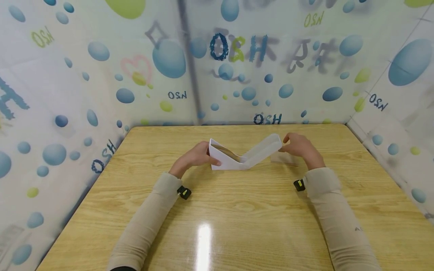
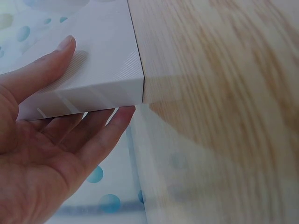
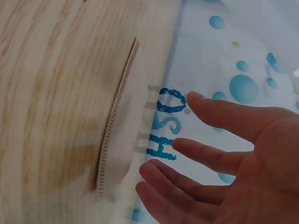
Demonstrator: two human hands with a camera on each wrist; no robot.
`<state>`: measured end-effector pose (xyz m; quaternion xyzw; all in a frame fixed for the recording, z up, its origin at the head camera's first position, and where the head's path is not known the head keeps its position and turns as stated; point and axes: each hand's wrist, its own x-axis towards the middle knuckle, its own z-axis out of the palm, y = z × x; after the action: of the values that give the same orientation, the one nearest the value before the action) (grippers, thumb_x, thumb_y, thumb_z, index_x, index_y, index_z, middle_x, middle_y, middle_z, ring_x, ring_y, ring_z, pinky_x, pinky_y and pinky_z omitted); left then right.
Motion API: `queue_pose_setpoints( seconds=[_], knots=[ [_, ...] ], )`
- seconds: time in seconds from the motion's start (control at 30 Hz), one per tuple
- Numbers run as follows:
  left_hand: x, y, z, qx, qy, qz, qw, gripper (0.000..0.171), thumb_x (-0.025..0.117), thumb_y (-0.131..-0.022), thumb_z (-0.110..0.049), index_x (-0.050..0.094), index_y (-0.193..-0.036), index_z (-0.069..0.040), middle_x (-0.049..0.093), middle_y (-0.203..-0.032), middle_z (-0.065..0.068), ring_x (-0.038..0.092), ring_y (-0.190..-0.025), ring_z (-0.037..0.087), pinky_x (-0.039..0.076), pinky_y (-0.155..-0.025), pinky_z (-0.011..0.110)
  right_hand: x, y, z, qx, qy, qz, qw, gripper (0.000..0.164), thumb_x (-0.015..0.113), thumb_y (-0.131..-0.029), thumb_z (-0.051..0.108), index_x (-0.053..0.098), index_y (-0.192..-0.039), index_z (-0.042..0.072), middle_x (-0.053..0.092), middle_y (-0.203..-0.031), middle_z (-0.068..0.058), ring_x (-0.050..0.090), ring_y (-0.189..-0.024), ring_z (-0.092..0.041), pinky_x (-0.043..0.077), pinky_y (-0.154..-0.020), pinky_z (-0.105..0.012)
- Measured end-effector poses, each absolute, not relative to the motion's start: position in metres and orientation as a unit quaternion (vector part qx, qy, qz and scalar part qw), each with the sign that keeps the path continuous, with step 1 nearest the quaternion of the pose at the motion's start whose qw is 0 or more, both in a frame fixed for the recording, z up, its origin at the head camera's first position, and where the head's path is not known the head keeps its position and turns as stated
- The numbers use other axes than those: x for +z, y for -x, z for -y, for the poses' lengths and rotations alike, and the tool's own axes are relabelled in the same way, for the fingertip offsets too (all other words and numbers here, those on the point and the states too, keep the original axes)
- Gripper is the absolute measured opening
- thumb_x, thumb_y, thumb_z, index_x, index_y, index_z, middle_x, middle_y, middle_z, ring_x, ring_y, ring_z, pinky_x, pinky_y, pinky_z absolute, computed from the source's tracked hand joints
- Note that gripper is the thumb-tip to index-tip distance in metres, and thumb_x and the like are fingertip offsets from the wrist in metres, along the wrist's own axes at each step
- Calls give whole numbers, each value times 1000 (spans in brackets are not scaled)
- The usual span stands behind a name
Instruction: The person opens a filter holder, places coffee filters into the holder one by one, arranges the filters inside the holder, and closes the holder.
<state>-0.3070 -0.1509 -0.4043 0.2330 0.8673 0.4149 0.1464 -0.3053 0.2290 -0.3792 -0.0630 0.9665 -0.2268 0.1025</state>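
Angular white box (image 1: 234, 162), grainy table (image 1: 251, 210)

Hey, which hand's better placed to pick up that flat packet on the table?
Probably the right hand: its fingers look open and empty, close to the flat packet. The left hand grips the white box.

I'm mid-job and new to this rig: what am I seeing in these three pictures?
No robot: a person works bare-handed. The wide picture looks forward and down from the head; the close ones come from the left and right wrists. The left grip holds one end of a white box, its lid open. The right grip, fingers apart, holds nothing, close to the lid's outer end. On the wooden table nearby lies a flat, pale packet with a serrated edge.
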Motion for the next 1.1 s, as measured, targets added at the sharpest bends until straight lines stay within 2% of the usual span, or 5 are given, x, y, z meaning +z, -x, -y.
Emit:
queue_pose_setpoints(
  seconds=[0.2, 0.57, 0.8, 1.1],
  knots=[
    [-405, 308, 151, 415, -236, -866, 147, 42, 84, -85, -11, 67, -122, -1, 75, -113, 15, 70, -95, 19, 54, -78, 29, -382, 306, -230, -222, 54, -967, 110, 57, 67, -98, 29, 51, -135, -11, 52, -142, -36, 53, -123, -51, 45, -102, -62],
    [-406, 308, 151, 413, -230, -869, 148, 43, 84, -85, -11, 67, -123, -3, 74, -116, 15, 71, -98, 21, 55, -80, 30, -388, 308, -233, -223, 39, -966, 125, 60, 70, -96, 31, 51, -134, -11, 56, -135, -33, 57, -106, -40, 51, -89, -51],
    [-407, 308, 151, 414, -228, -868, 148, 43, 84, -85, -12, 67, -123, -3, 74, -115, 15, 70, -98, 21, 55, -80, 30, -395, 312, -235, -217, 38, -965, 142, 62, 68, -96, 29, 47, -138, -12, 54, -137, -34, 54, -109, -41, 49, -95, -55],
    [-407, 308, 152, 417, -234, -866, 147, 43, 84, -85, -11, 67, -123, -2, 74, -115, 16, 71, -98, 21, 55, -80, 29, -400, 312, -236, -222, 24, -962, 155, 65, 74, -93, 24, 45, -140, -11, 52, -141, -35, 53, -119, -45, 44, -105, -61]
  ],
)
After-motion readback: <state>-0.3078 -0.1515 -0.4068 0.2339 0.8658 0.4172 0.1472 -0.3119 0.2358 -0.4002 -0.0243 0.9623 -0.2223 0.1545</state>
